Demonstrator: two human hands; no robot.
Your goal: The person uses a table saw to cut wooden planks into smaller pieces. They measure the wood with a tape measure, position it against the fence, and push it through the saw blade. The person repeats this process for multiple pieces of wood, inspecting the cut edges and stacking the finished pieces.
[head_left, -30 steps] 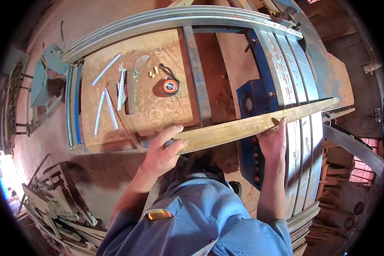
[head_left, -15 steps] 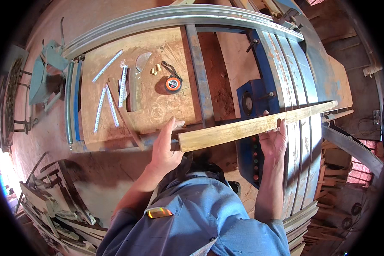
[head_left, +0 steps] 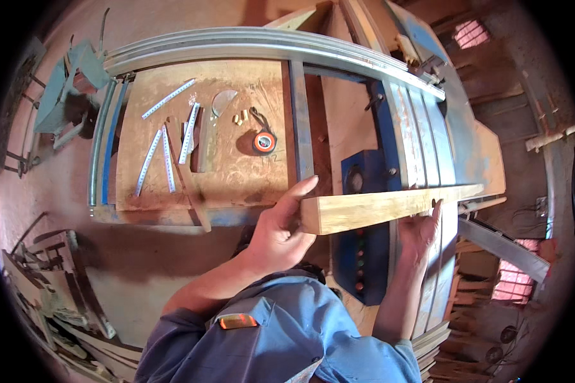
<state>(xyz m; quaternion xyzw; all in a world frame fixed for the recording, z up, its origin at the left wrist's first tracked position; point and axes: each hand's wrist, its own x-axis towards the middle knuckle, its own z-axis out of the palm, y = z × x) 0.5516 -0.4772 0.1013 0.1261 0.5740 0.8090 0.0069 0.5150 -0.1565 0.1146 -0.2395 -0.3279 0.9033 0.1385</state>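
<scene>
A long, pale wooden bar (head_left: 370, 209) lies level across the front of the saw table, its near end facing me. My left hand (head_left: 281, 233) is at that left end, fingers curled under it and thumb stretched up beside the end face. Farther right, my right hand (head_left: 420, 236) grips the bar from below, with a fingertip showing at its front face. The bar's far right end reaches over the grooved metal table (head_left: 436, 236).
On the wooden panel (head_left: 236, 185) to the left lie an orange-and-black tape measure (head_left: 264, 142), a folding ruler (head_left: 168, 159), a half-round protractor (head_left: 224, 103) and small brass-coloured pieces (head_left: 241, 117). A metal rail (head_left: 249, 43) crosses behind. Stacked timber (head_left: 431, 348) stands at lower right.
The bar and both my hands have shifted right relative to the panel, and the bar's left end looks closer to me. My view has moved too.
</scene>
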